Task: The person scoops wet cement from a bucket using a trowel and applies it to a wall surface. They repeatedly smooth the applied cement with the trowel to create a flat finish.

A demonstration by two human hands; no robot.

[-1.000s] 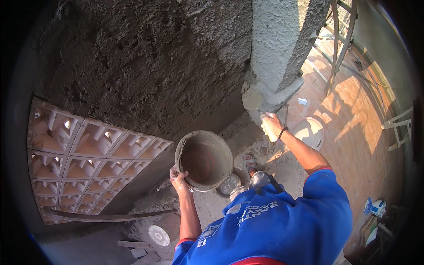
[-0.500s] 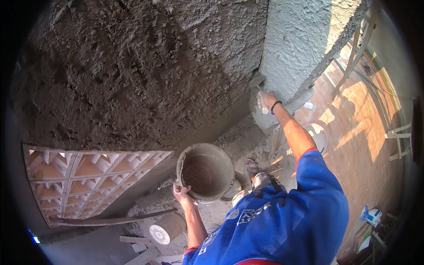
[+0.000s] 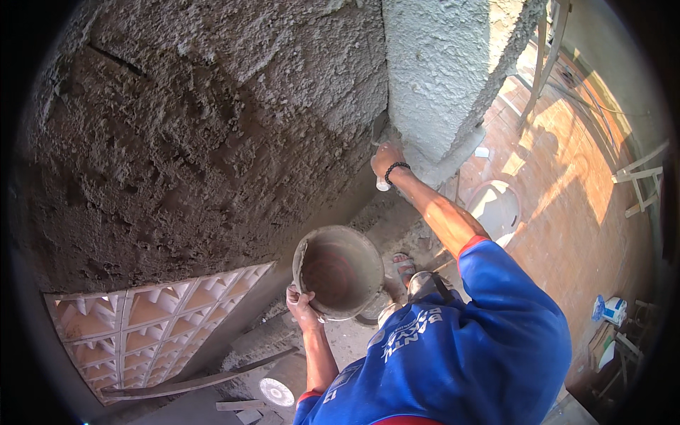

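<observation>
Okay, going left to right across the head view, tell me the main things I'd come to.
Pale latticed block panel, left hand at the bucket's rim, bucket, right hand gripping a pale-handled trowel, round pale object on the floor, blue-and-white package.

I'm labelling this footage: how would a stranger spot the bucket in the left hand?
Start at the rough wall, then look below it to the left hand. It holds a wide, round grey bucket by one side, open mouth in view. Unlike the pale round thing on the tiles, it is hand-held and dark inside.
</observation>
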